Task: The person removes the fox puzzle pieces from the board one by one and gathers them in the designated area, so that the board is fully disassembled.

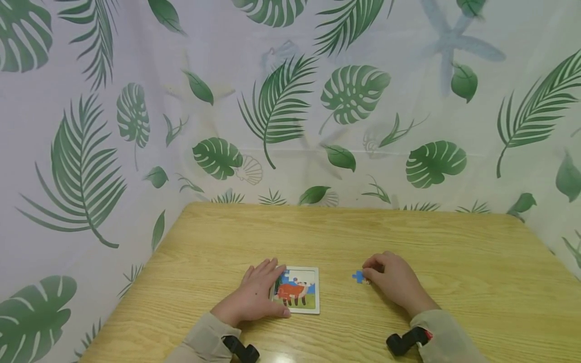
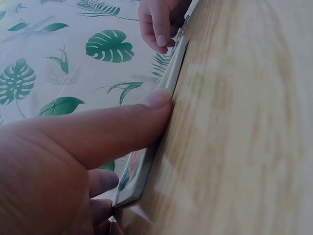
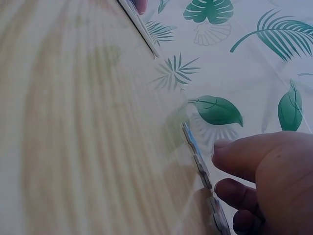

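Note:
A small jigsaw puzzle (image 1: 297, 292) with a red-orange animal on green grass lies in a white-edged tray (image 1: 317, 290). My left hand (image 1: 256, 297) rests along the tray's left side, fingers spread toward the back and thumb at the front edge. The left wrist view shows the thumb (image 2: 132, 120) straight against the rim. To the right of the tray lie loose puzzle pieces (image 1: 359, 276), one of them blue. My right hand (image 1: 395, 280) is over these pieces, partly hiding them. In the right wrist view, its thumb and bent fingers are beside the flat pieces (image 3: 200, 169).
Both hands and the puzzle are on a light wooden table (image 1: 363, 232). A white cloth (image 1: 290, 191) with green leaf prints hangs behind it and along the sides. Each wrist bears a black camera mount (image 1: 408, 341) over a beige sleeve (image 1: 447, 338).

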A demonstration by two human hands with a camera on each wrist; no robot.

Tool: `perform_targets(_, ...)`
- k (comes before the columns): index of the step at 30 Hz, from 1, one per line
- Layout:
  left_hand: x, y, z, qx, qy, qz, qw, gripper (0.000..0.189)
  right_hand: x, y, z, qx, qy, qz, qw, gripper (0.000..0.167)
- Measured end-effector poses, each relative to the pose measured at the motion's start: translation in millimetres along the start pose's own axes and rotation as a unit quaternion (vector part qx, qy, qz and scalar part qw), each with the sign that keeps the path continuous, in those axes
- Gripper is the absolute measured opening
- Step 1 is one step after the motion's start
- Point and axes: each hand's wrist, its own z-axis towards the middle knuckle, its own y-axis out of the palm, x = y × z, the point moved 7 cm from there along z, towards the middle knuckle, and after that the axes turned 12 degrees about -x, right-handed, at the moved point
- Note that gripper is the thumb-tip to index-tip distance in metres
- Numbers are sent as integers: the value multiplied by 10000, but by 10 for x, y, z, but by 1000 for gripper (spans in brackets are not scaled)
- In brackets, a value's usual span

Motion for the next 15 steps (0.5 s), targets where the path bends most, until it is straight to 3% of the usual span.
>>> perform_targets(9,-14,8,-2,-49,-1,4,10000,110,-27,-33,-12,72,-12,124,9999,10)
perform_targets(15,-60,-17,-29,-125,-44,-313,9994,110,-143,-12,5,-94,94,500,9987,15)
